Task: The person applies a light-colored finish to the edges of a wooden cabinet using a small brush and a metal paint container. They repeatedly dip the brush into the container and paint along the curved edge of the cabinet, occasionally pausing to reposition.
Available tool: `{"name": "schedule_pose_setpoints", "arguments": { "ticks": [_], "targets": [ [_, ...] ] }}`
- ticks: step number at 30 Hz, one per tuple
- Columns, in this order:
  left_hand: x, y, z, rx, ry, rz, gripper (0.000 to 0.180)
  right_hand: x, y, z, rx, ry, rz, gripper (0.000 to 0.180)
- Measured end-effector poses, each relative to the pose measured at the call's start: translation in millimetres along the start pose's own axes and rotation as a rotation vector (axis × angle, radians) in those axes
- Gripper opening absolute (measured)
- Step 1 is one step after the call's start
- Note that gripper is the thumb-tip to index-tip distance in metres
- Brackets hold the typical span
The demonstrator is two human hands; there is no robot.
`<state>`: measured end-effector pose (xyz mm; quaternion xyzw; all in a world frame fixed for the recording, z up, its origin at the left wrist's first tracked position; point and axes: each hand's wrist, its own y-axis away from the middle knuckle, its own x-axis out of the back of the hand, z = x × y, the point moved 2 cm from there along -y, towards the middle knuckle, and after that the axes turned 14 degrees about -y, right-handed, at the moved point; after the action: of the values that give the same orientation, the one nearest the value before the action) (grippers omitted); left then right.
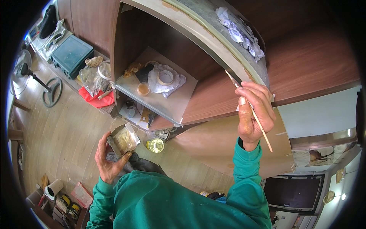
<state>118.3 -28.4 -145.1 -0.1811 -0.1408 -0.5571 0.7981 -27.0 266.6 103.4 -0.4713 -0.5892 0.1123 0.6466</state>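
Note:
My right hand (256, 110) is closed round a thin wooden-handled paintbrush (259, 124). The brush's tip meets or lies very close to the pale curved edge (217, 47) of the cabinet; which of the two I cannot tell. Low on the left, my left hand (108, 158) grips a small open box (125, 140) between thumb and fingers. Its inside is smeared with a yellowish-white substance. A round yellow-lidded can (155, 145) stands near the box, below the cabinet.
Inside the cabinet, a shelf (179, 93) bears a roll of tape (166, 77) on a white cloth and a cup of brownish liquid (143, 89). Crumpled white cloth (240, 32) lies on the cabinet's top. At left are a teal case (71, 56), a red bag (97, 98) and a fan (26, 70).

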Motion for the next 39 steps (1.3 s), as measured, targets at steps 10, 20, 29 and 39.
{"name": "schedule_pose_setpoints", "arguments": {
  "ticks": [10,20,29,39],
  "targets": [
    [1.4,-1.2,1.7,-0.012,-0.004,0.000,0.085,9.4,10.0,-0.8,-0.039,0.010,0.049,0.014],
    [-0.3,-1.7,-0.1,-0.010,0.004,-0.019,0.084,7.7,6.0,-1.9,-0.031,-0.014,0.029,0.016],
    [-0.4,-0.7,0.2,-0.019,-0.012,0.005,0.085,15.0,11.2,1.2,-0.042,0.006,0.038,0.016],
    [-2.3,-2.2,2.8,-0.013,0.002,-0.012,0.085,24.3,19.6,-3.7,-0.078,0.024,0.029,0.014]
  ]
}}
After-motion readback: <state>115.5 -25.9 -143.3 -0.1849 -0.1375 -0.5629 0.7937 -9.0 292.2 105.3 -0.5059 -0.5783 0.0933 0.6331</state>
